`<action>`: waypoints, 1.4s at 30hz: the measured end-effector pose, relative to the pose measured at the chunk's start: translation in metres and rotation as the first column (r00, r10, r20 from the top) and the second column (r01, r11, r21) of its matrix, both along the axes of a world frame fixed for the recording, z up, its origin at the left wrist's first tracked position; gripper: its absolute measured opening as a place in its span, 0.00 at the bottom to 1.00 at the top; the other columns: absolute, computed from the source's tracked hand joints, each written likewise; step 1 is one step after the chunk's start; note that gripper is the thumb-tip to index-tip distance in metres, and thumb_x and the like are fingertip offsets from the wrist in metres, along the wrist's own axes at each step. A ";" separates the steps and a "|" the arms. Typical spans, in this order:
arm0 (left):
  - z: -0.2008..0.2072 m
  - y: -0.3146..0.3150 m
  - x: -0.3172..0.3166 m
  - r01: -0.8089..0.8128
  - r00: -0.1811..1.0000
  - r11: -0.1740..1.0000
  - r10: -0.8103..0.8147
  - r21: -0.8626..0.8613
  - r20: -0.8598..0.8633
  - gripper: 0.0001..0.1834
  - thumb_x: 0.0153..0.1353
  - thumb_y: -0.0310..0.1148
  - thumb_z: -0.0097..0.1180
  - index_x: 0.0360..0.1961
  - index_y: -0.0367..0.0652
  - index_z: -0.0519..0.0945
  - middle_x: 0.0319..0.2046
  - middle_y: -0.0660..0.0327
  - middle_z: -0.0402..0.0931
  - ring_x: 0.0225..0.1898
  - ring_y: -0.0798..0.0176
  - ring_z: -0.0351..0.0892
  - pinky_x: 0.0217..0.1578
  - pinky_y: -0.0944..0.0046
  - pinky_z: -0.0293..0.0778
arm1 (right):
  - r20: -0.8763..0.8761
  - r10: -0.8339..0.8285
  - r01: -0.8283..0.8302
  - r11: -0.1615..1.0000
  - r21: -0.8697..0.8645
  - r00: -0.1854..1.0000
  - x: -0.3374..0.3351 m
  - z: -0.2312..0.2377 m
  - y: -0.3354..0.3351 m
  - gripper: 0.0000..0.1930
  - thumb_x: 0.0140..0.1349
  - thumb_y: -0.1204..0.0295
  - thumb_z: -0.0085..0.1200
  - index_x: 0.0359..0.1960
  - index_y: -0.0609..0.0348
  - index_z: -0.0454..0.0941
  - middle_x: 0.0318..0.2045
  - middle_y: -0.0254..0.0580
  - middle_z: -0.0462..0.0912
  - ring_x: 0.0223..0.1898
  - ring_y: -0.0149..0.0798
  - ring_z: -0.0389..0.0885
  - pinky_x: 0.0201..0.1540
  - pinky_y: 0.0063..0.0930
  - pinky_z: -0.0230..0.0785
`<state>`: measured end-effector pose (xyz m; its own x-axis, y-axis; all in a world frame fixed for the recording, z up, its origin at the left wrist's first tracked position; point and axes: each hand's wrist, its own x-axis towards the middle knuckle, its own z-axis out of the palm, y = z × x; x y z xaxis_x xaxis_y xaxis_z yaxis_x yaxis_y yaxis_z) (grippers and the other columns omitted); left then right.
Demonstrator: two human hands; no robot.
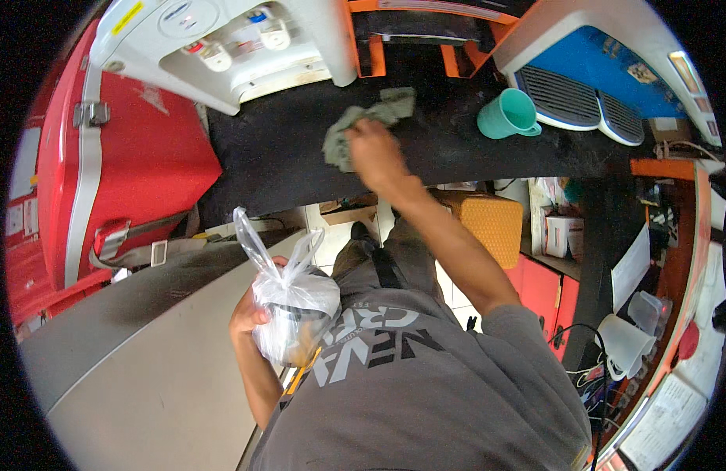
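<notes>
My right hand [376,157] is pressed down on a crumpled grey-green cloth [343,140] that lies on the black countertop [276,153]. Its fingers are closed over the cloth, and one end of the cloth trails off to the right. Against my body, my left hand [249,312] grips a knotted clear plastic bag [294,302] from its left side. Something dark-rimmed and yellowish shows dimly inside the bag; its kind I cannot make out. A teal plastic mug [506,115] stands on the counter to the right of the cloth.
A white water dispenser [229,47] stands at the back left, beside a red insulated box [155,149] with a metal latch. Behind the mug is a grey-and-blue machine with a slatted drip tray [563,98]. Below the counter sits a yellow woven-textured box [484,228]. Shelves with a white jug [626,345] line the right.
</notes>
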<state>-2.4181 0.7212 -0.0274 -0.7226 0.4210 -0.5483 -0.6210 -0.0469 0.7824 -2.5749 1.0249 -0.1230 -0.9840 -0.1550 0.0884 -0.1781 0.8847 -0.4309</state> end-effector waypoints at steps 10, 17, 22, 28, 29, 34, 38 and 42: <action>0.006 0.010 0.000 -0.006 0.998 1.000 0.004 0.025 0.068 0.66 0.27 0.57 0.78 0.66 0.36 0.60 0.52 0.56 0.70 0.54 0.58 0.75 0.54 0.61 0.73 | -0.059 0.177 -0.161 0.964 0.212 0.982 -0.014 -0.010 0.029 0.19 0.67 0.68 0.46 0.57 0.48 0.81 0.70 0.49 0.66 0.73 0.52 0.61 0.73 0.57 0.51; 0.004 0.003 -0.001 0.010 0.995 0.999 -0.015 0.045 0.096 0.66 0.27 0.58 0.79 0.66 0.37 0.61 0.53 0.55 0.70 0.57 0.57 0.73 0.58 0.60 0.69 | -0.198 -0.086 0.112 0.986 0.127 0.976 0.009 -0.006 0.148 0.25 0.57 0.84 0.51 0.56 0.52 0.82 0.60 0.58 0.77 0.56 0.59 0.80 0.59 0.44 0.75; -0.024 -0.019 0.013 0.014 0.993 0.985 -0.033 0.170 0.114 0.65 0.27 0.58 0.79 0.66 0.36 0.63 0.56 0.53 0.71 0.57 0.55 0.73 0.60 0.58 0.68 | -0.050 -0.242 0.243 0.970 0.013 0.969 0.047 0.007 0.142 0.25 0.57 0.84 0.53 0.56 0.52 0.82 0.61 0.65 0.75 0.51 0.64 0.83 0.52 0.44 0.79; -0.065 -0.058 0.047 -0.018 0.972 0.979 -0.030 0.204 0.232 0.70 0.25 0.56 0.82 0.70 0.35 0.61 0.59 0.53 0.70 0.60 0.53 0.73 0.63 0.56 0.68 | 0.106 -0.263 0.280 0.934 -0.221 0.959 0.132 0.009 0.103 0.22 0.55 0.82 0.56 0.52 0.51 0.86 0.58 0.66 0.78 0.54 0.59 0.83 0.53 0.39 0.77; -0.070 -0.062 0.051 0.005 0.971 0.971 -0.063 0.240 0.232 0.70 0.26 0.56 0.82 0.71 0.35 0.60 0.60 0.53 0.70 0.61 0.53 0.73 0.63 0.56 0.67 | 0.100 -0.226 0.246 0.923 -0.295 0.969 0.151 0.007 0.103 0.21 0.55 0.82 0.56 0.51 0.51 0.86 0.57 0.66 0.79 0.55 0.58 0.82 0.53 0.38 0.76; -0.083 -0.068 0.058 0.304 0.930 0.905 -0.349 0.296 0.113 0.73 0.28 0.56 0.83 0.74 0.37 0.56 0.65 0.54 0.67 0.66 0.53 0.68 0.68 0.57 0.61 | 0.383 -0.436 0.568 0.735 -0.370 0.814 0.284 -0.073 0.139 0.20 0.55 0.83 0.56 0.51 0.58 0.85 0.49 0.48 0.86 0.51 0.39 0.84 0.52 0.30 0.75; -0.088 -0.038 0.076 0.535 0.831 0.797 -0.557 0.280 0.000 0.74 0.29 0.55 0.82 0.75 0.38 0.54 0.68 0.55 0.63 0.70 0.55 0.62 0.71 0.58 0.54 | 0.437 -0.637 0.772 0.502 -0.390 0.635 0.497 -0.182 0.145 0.19 0.57 0.77 0.58 0.51 0.62 0.85 0.40 0.38 0.87 0.42 0.30 0.81 0.50 0.27 0.74; -0.100 0.015 0.125 0.770 0.588 0.544 -0.808 0.333 -0.039 0.73 0.31 0.55 0.81 0.76 0.38 0.51 0.69 0.55 0.61 0.70 0.56 0.59 0.71 0.58 0.52 | 0.723 -0.684 0.926 -0.204 -0.319 0.098 0.752 -0.242 0.031 0.17 0.53 0.75 0.64 0.47 0.57 0.88 0.43 0.43 0.89 0.43 0.34 0.85 0.49 0.27 0.77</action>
<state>-2.2930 0.7360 -0.1274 0.0350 0.9369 -0.3477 -0.5954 0.2990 0.7457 -1.8234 1.0558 -0.3652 -0.2080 0.7665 -0.6076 0.6441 -0.3602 -0.6748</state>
